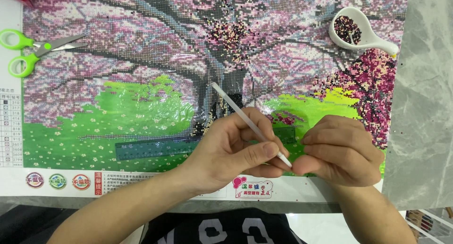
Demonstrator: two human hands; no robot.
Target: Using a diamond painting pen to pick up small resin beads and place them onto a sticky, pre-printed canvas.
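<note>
Low in the frame's centre, the left hand (226, 152) is pinching a white pen (250, 124), its tip meeting the right hand (342, 152), curled shut. The canvas (141, 60) is looking mostly beaded; green grass remains under film.
</note>
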